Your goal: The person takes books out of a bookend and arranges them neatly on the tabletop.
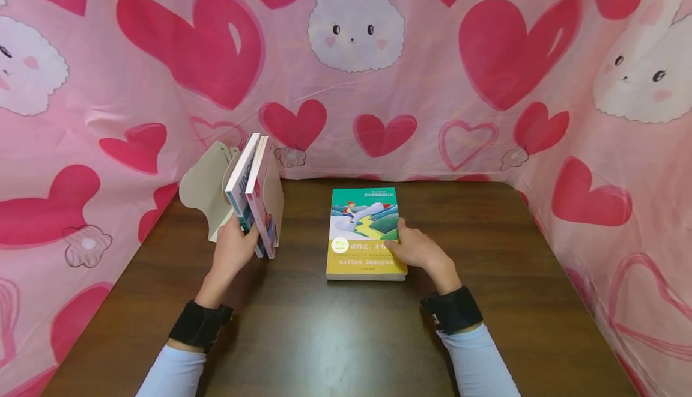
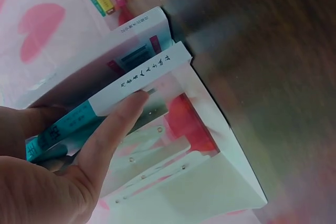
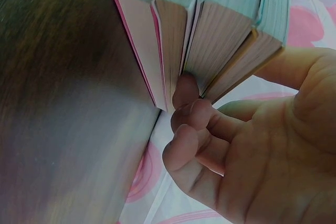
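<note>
My left hand [image 1: 235, 245] grips a book with a white-and-teal spine [image 1: 242, 178], thumb and fingers on opposite sides of it. This book stands upright beside a pink-spined book [image 1: 259, 187], and a cream bookend [image 1: 208, 184] is just left of them. In the left wrist view, one finger [image 2: 118, 127] lies along the book's side. At the table's middle, my right hand [image 1: 418, 250] holds the right edge of a flat stack of books [image 3: 220, 19], thumb on the top book's green-and-yellow cover [image 1: 367, 229]. Its curled fingertips [image 3: 186, 90] touch the page edges, partway down the stack.
The dark wooden table [image 1: 324, 337] runs back to a pink curtain [image 1: 335, 96] printed with hearts and rabbits, which also closes in both sides. Black bands [image 1: 456, 310] wrap both wrists.
</note>
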{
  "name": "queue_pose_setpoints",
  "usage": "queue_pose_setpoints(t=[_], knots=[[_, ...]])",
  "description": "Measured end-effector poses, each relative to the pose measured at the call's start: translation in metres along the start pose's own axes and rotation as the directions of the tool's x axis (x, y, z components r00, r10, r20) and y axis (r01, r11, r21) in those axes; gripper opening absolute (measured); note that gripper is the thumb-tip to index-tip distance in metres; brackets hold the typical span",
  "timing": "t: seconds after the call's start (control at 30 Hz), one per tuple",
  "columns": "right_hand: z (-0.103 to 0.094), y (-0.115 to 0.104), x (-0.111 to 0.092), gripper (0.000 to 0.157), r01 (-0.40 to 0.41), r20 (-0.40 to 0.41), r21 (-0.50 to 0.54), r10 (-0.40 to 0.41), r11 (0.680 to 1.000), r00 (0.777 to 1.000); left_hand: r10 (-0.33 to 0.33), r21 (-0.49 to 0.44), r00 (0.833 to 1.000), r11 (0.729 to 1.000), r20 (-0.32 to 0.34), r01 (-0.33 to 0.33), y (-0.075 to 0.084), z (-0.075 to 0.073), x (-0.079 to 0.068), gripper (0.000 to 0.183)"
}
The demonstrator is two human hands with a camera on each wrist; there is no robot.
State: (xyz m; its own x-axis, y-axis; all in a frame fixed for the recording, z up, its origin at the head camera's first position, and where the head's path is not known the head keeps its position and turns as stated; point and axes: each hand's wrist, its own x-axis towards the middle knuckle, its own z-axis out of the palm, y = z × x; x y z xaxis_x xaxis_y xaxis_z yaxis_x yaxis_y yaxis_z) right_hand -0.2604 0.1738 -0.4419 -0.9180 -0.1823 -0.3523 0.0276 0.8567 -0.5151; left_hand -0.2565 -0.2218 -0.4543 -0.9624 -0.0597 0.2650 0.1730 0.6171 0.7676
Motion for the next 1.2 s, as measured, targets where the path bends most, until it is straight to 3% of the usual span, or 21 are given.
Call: queue_pose_setpoints(t=[0.3,0.57,0.73,1.2], knots=[[0.000,0.000,0.001,0.088,0.005,0.000,-0.012,-0.005,1.000,1.000,0.021,0.008,0.999,1.000,-0.034,-0.021,-0.002,-0.002,-0.013,0.060],[-0.002,0.000,0.001,0.088,0.000,0.007,-0.004,0.000,1.000,1.000,-0.048,-0.078,0.999,0.996,-0.010,0.047,-0.003,0.001,-0.007,0.059],[-0.001,-0.001,0.000,0.088,-0.004,0.017,0.003,0.003,1.000,1.000,-0.030,-0.081,0.999,0.996,-0.042,0.026,-0.006,0.003,-0.003,0.060],[-0.001,0.001,-0.001,0.087,-0.001,0.018,0.002,0.001,1.000,1.000,-0.005,-0.091,0.999,0.996,-0.040,0.002,-0.005,0.002,-0.006,0.057]])
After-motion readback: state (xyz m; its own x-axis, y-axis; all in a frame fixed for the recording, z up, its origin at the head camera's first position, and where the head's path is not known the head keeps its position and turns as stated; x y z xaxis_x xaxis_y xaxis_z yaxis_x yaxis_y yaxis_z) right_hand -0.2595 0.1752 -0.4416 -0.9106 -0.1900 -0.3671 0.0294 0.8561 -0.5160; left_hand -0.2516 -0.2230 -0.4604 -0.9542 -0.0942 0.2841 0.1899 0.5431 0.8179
